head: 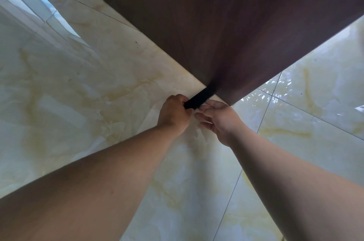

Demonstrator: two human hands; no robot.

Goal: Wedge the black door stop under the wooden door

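The dark brown wooden door [226, 30] rises from the floor in the middle of the head view, its bottom corner near the centre. A black door stop [199, 98] lies on the floor with its far end under the door's bottom edge. My left hand [174, 113] is closed around the near end of the stop. My right hand [218, 120] rests beside it on the right, fingers loosely spread, fingertips touching the stop's near end.
Glossy cream marble floor tiles [78, 93] with yellow veins surround the door on both sides. Bright window reflections [39, 4] show at the upper left. Both forearms reach in from the bottom of the view.
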